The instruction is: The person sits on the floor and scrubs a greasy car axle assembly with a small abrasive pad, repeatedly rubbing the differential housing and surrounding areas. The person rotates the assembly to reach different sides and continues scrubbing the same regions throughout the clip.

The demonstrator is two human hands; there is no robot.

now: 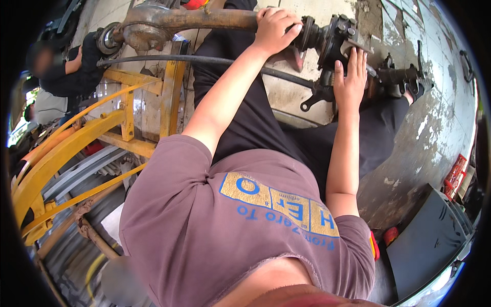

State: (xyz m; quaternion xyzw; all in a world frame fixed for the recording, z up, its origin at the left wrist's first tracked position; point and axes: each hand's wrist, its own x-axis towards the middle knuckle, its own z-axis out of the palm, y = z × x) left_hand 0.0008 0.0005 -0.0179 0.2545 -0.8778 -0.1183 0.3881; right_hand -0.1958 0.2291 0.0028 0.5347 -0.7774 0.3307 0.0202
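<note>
A large rusty vehicle axle [204, 19] lies across the far side, with a round bulging housing [146, 29] toward its left. My left hand [276, 31] is wrapped over the axle tube near its right end. On that end sits a dark, greasy hub assembly [335, 43] with several bolts. My right hand [350, 79] lies against its near side, fingers stretched out and thumb apart. Below runs a long dark rod [225, 61], joined at its right to a bracket with a holed lug [311, 104]. The surfaces beneath my palms are hidden.
At left stands a yellow metal frame [123, 112] with curved bars. Beyond it another person [71, 69] sits near the axle's far end. My dark-trousered legs [245, 102] spread under and around the axle. A grey panel [429, 243] lies at lower right on the worn floor [424, 133].
</note>
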